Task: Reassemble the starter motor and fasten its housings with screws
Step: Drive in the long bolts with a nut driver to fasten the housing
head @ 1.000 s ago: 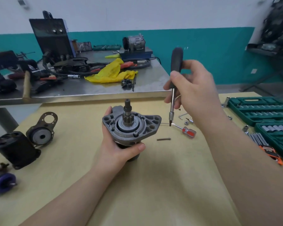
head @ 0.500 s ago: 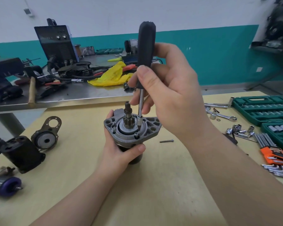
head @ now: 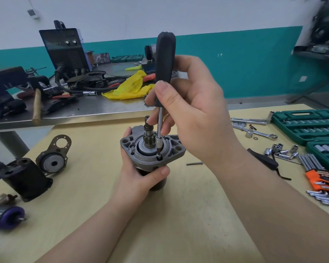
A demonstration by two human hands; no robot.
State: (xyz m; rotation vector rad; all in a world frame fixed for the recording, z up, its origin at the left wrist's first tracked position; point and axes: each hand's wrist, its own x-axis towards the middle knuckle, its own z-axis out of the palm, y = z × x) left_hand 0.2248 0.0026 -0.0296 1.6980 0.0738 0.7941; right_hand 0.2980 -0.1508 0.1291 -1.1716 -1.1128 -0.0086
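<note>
The right hand [head: 190, 111] grips the black handle of the screwdriver [head: 164, 69], shaft running nearly straight down w/ a slight lean, tip seated in the screw [head: 158, 156] at the near rim of the starter motor [head: 152, 149] housing, directly below that hand. The left hand [head: 141, 173] wraps round the motor body from below-left, holding it upright on the worktop [head: 179, 215]. The turn likely needs the shaft axis kept in line w/ the screw. A spare screw [head: 194, 163] lies just right of the motor, under the right wrist.
</note>
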